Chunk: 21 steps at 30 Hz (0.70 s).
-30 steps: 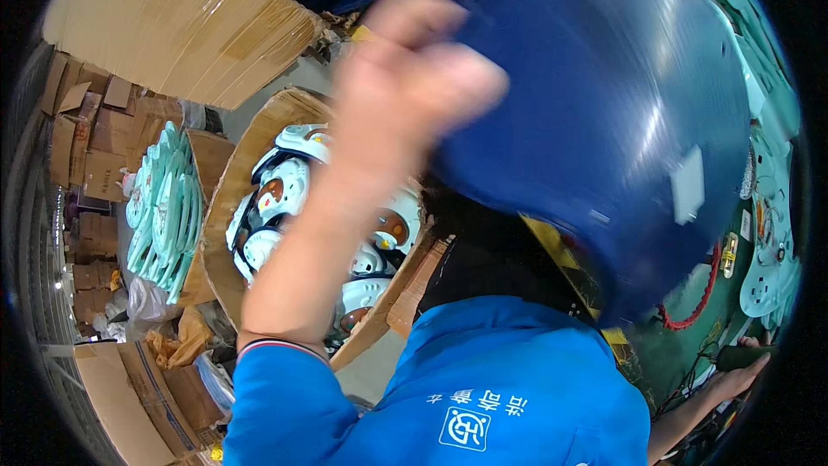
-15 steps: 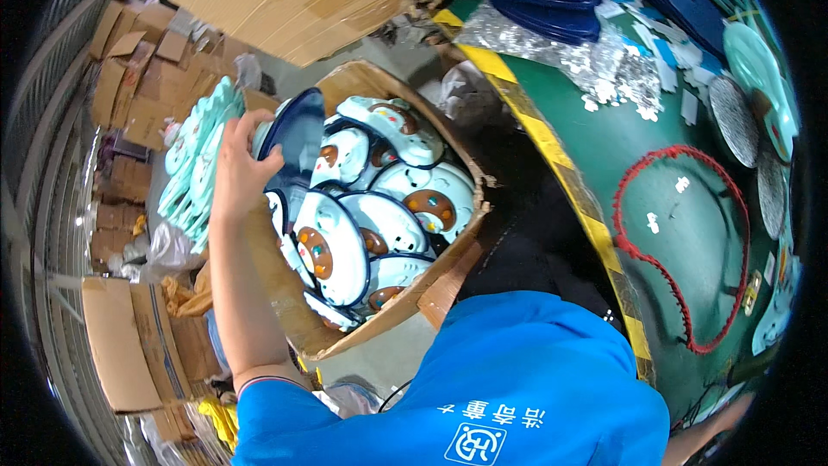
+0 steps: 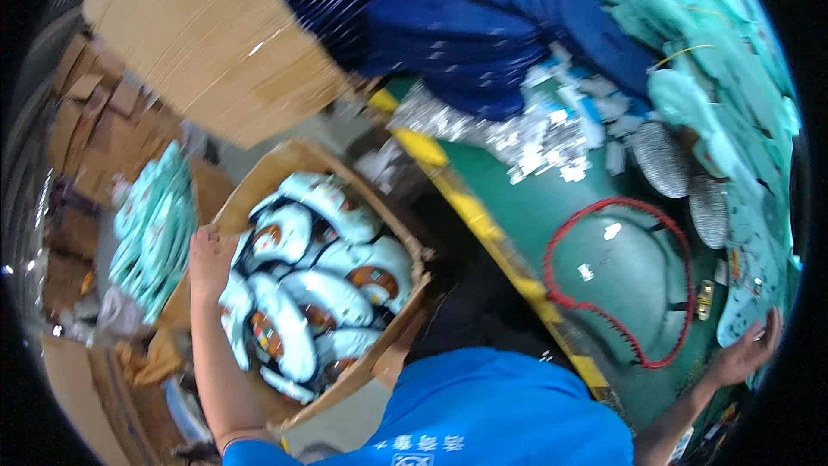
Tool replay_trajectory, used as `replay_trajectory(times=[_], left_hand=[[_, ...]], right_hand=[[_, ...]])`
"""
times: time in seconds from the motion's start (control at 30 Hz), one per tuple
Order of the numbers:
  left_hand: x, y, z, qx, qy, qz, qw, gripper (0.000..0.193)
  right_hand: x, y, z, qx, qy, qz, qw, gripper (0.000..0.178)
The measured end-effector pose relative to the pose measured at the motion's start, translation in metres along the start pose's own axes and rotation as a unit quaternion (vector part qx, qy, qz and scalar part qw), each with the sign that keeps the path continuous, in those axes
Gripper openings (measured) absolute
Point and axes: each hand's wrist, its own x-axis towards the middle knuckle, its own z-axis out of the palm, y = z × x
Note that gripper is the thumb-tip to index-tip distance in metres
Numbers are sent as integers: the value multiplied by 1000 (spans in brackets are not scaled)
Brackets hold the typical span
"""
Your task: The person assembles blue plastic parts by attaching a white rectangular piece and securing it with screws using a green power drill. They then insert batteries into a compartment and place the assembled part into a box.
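My left hand (image 3: pixel 211 256) is at the left side of an open cardboard box (image 3: pixel 410 293). Its fingers are blurred and partly hidden, and no held thing shows. Inside the box lie several rounded, pale mint padded pieces (image 3: pixel 283 328) with dark blue edging and brown patches. On the far right my right hand (image 3: pixel 749 352) reaches over the green table (image 3: pixel 492 198), fingers apart, close to a flat mint printed piece (image 3: pixel 740 306). Left of that hand, a curved red toothed strip (image 3: pixel 552 246) forms a bean-shaped outline on the table.
Dark blue curved pieces (image 3: pixel 448 34) are stacked at the table's far end, beside mint pieces (image 3: pixel 655 0) and silvery scraps (image 3: pixel 457 116). Yellow-black tape (image 3: pixel 470 207) lines the table edge. A large carton (image 3: pixel 207 43) stands beyond the box; mint pieces (image 3: pixel 155 224) are piled left.
My left hand has let go of the dark blue-backed piece and moved down and left to the box's side. My right hand has come into view over the table. The view has shifted.
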Motion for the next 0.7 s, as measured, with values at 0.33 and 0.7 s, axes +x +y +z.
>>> replay_trajectory(times=[0.33, 0.7], left_hand=[[100, 360, 32, -93, -43, 540, 835, 71], [207, 442, 67, 334, -275, 473, 767, 153]], right_hand=[[48, -71, 77, -9, -172, -32, 985, 31], [186, -14, 150, -104, -63, -84, 989, 35]])
